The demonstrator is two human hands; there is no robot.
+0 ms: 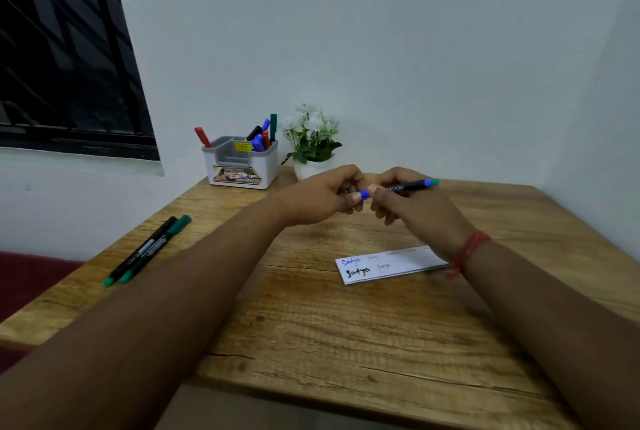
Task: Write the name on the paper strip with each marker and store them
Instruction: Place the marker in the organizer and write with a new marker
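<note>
Marker (403,187) pinched in right hand (408,208) fingers, above strip (391,265). Blue cap (363,194) gripped between left hand (325,197) fingers, touching marker's end.

So the count was: two green-capped markers (147,251) lying loose on the table (311,343), one blue marker (401,188) held up, one paper strip (391,265), one organizer (240,163) with about six markers poking out, and one flower pot (311,142). Two hands showed.
</note>
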